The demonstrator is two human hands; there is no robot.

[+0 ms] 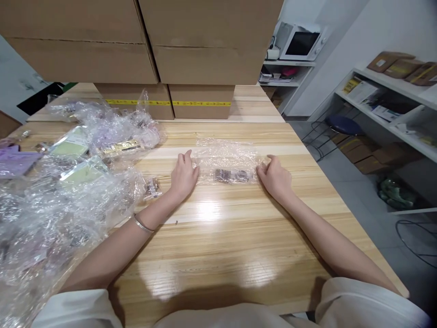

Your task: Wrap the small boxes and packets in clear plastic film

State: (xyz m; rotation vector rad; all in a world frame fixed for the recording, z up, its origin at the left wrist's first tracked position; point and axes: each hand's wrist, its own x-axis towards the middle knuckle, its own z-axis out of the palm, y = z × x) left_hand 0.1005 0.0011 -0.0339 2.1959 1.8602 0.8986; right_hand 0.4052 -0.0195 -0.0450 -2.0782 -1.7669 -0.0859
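In the head view, on the pale wood counter [211, 246]: a crinkled clear wrap [225, 152], spread out flat between left hand [183, 176] and right hand [276, 177]. Inside or beneath, near the edge closest to the body, two small dark pieces [223, 175], side by side; cannot tell which. At the wrap's left end, left grip with fingers bent, thumb and forefinger just at the edge. At the right end, right grip in much the same shape. Cannot tell, for either grip, whether pinched on the wrap or merely pressed against it. Around the left wrist, a thin bracelet [143, 224].

Just left of the left hand, a small wrapped packet [152, 187] with dark contents. Beyond it, over the whole left side of the counter, a big shiny heap of clear bags [88, 218], with light green cards [73, 143], a gold strip [121, 146] and a purple packet [18, 163] among or beside them. At the far side, stacked cardboard boxes [205, 66], with yellow tape across the lower ones. Off to the right, a white microwave [302, 43] on a shelf and a blue-seated stool [343, 124].
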